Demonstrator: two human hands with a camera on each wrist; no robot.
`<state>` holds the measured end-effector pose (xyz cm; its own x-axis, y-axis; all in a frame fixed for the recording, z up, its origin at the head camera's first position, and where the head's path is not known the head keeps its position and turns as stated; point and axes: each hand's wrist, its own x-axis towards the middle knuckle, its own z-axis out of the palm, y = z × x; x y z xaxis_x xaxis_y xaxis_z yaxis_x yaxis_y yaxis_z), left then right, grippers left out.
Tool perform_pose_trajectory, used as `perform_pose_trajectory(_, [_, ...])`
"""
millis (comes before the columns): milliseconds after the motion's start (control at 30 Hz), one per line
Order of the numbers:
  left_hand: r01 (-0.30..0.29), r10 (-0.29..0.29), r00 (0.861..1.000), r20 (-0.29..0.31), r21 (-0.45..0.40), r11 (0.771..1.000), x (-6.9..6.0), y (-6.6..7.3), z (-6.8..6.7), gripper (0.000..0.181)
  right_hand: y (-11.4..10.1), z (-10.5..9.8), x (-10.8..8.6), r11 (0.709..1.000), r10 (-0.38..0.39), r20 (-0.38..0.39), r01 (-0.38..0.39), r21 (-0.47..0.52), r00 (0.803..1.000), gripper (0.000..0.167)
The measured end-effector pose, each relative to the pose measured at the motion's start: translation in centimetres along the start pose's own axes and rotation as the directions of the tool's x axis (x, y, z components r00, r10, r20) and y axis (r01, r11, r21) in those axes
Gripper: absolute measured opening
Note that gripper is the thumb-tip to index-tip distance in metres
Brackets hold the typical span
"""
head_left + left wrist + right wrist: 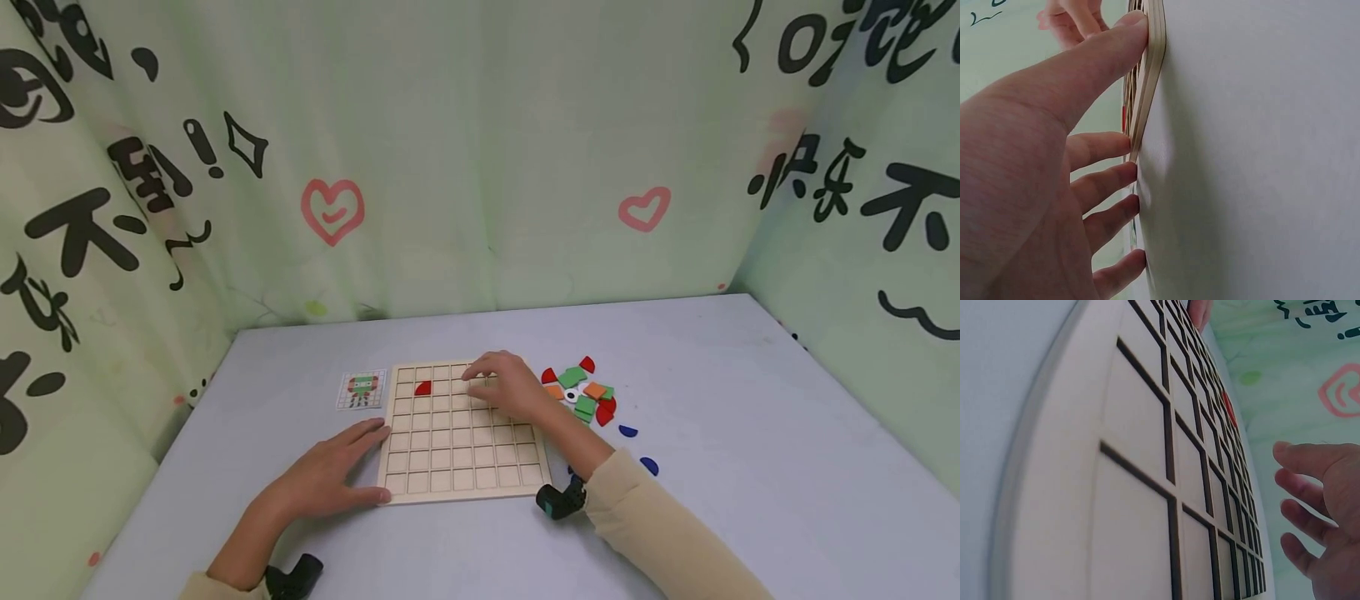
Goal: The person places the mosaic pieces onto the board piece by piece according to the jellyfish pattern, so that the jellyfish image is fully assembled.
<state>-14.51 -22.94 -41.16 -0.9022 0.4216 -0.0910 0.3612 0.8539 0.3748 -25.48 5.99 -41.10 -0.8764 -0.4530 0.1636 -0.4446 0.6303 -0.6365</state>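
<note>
Just below mid-frame, a gridded wooden board [452,459] lies flat on a pale table [712,400].
Beside me, the left hand [333,468] spreads nearly straight fingers against the board's left edge; the right hand [512,388] hovers over its upper right, fingers slightly bent and apart, nothing visible between them. One red piece [423,388] sits toward the board's upper left; loose pieces [585,406] lie right of centre. I'd judge the board light and stiff, likely to slide, best held by its rim; the pieces look thin, best pinched at their edges.
</note>
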Motion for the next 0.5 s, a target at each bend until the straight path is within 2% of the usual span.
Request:
perform_pose_trajectory(167, [0.0, 0.0, 1.0, -0.004, 0.007, 1.0, -0.1, 0.0, 0.0, 0.088, 0.4, -0.6, -0.7, 0.999, 0.027, -0.013, -0.027, 0.019, 1.0, 0.019])
perform_pose_trajectory(500, [-0.003, 0.003, 1.0, -0.005, -0.001, 1.0, -0.1, -0.2, 0.2, 0.088, 0.7, -1.3, -1.7, 1.0, 0.017, -0.027, -0.017, 0.01, 0.999, 0.021])
